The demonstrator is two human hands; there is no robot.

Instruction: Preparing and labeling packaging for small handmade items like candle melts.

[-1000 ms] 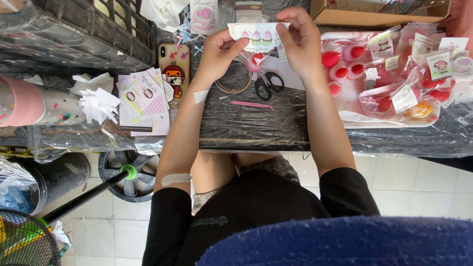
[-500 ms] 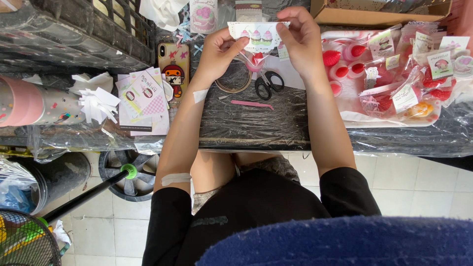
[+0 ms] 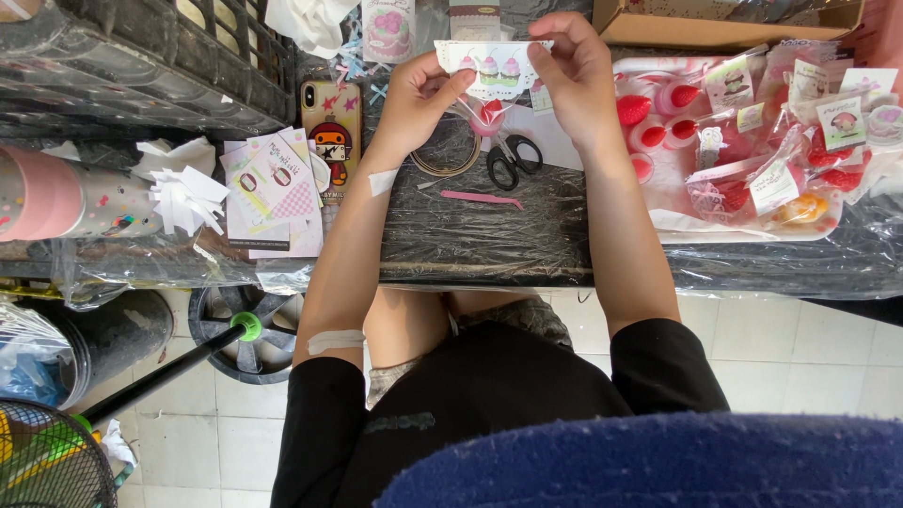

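Observation:
Both hands hold a white paper header card (image 3: 491, 68) printed with little cupcakes, above the black table. My left hand (image 3: 419, 92) pinches its left end and my right hand (image 3: 572, 68) grips its right end. A small clear bag with a red strawberry item (image 3: 489, 115) hangs under the card between the hands. Black-handled scissors (image 3: 509, 160) lie on the table just below, with a tan ring (image 3: 450, 162) to their left and a pink stick (image 3: 482, 198) nearer to me.
A white tray (image 3: 691, 224) of packaged red strawberry pieces sits at right, a cardboard box (image 3: 715, 28) beyond it. A phone (image 3: 330, 127), printed paper sheets (image 3: 273, 188) and a black crate (image 3: 141, 66) are at left. A fan (image 3: 47, 456) stands on the tiled floor.

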